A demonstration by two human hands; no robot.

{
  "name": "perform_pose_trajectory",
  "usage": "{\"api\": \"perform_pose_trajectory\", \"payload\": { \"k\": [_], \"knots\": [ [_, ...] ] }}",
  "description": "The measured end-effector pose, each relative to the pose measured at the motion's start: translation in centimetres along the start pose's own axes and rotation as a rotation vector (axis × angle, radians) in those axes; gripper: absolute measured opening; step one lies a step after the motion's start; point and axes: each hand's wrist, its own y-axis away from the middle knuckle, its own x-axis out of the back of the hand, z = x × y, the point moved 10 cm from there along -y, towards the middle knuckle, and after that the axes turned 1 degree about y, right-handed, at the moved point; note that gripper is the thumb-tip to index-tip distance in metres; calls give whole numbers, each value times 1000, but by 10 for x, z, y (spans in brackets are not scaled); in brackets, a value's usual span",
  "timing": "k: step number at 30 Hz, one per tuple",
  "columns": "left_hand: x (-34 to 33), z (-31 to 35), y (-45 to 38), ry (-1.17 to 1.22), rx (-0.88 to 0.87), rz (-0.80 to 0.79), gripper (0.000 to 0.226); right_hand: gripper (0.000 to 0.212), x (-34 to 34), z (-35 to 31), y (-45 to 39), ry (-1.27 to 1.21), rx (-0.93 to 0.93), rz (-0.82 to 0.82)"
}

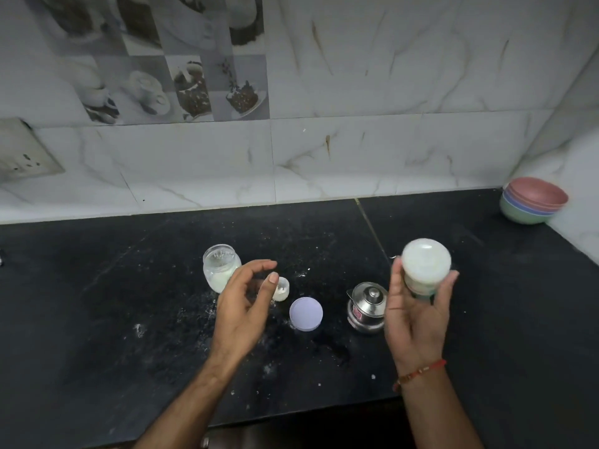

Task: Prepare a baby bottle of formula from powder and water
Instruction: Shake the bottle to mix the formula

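Note:
My right hand [418, 315] holds a white baby bottle [425, 268] up above the black counter, its round end tilted toward me; it looks blurred. My left hand [246, 303] hovers with fingers spread and curled, holding nothing, just in front of a clear jar [220, 267] with white powder at its bottom. A small white cap [281, 289] stands right behind my left fingers. A round pale lilac lid [306, 314] lies flat on the counter between my hands. A small lidded steel pot [368, 306] stands just left of my right hand.
White powder is spilled over the black counter [129, 303] around the jar and lid. A stack of coloured bowls [531, 204] sits in the far right corner. A tiled wall runs behind, with a socket plate [22, 150] at the left.

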Motion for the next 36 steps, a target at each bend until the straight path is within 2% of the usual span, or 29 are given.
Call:
{"api": "perform_pose_trajectory", "payload": {
  "k": [2,4,5,6,8,9,10,12,14,16,17,18,20,21,22,24,25,26,27,28,30,32,33,35,36],
  "knots": [
    [4,-4,-2,10,-10,-35,18,54,6,9,5,-26,9,32],
    [8,-10,-4,27,-7,-63,19,50,-7,16,17,204,87,-45],
    [11,-12,-5,32,-3,-72,19,52,-24,17,25,384,156,-158],
    [13,-14,-7,33,-3,-81,19,68,-43,22,34,610,218,-315],
    [18,-16,-10,27,-12,-99,19,97,-69,58,59,1106,204,-697],
    [19,-17,-12,24,-16,-109,19,101,-71,76,69,1290,171,-830],
    [21,-18,-13,27,-16,-119,19,100,-74,86,76,1348,137,-885],
    [26,-18,-16,45,-16,-131,20,96,-85,80,77,1179,172,-763],
    [31,-18,-18,60,-14,-131,19,85,-81,53,70,809,266,-451],
    [35,-18,-18,73,-8,-136,19,55,-61,34,60,388,274,-170],
    [36,-19,-18,71,-7,-140,19,44,-50,33,54,202,231,-89],
    [36,-19,-18,66,-10,-149,19,45,-44,38,52,67,191,-37],
    [35,-20,-18,59,-13,-170,19,46,-45,42,57,59,205,-40],
    [35,-20,-18,62,-13,-174,19,50,-51,42,62,190,239,-87],
    [35,-20,-18,68,-14,-173,19,65,-64,40,67,426,288,-193],
    [33,-19,-19,70,-17,-164,19,90,-93,66,81,1136,313,-591],
    [32,-20,-18,66,-15,-162,19,95,-94,86,88,1473,287,-780],
    [30,-20,-18,63,-12,-166,19,97,-92,99,95,1658,251,-896],
    [27,-21,-17,68,-9,-172,20,99,-92,100,98,1660,223,-913],
    [25,-21,-16,81,-7,-176,20,99,-99,93,99,1526,236,-858],
    [22,-21,-15,109,1,-172,20,93,-106,60,92,1073,296,-557],
    [20,-20,-12,122,11,-165,20,78,-86,26,80,571,338,-231],
    [20,-20,-11,121,11,-163,20,69,-74,16,74,381,330,-143],
    [18,-21,-10,120,11,-163,20,59,-64,7,66,143,302,-103],
    [17,-21,-9,124,13,-164,20,59,-63,5,67,141,315,-101]
  ]
}}
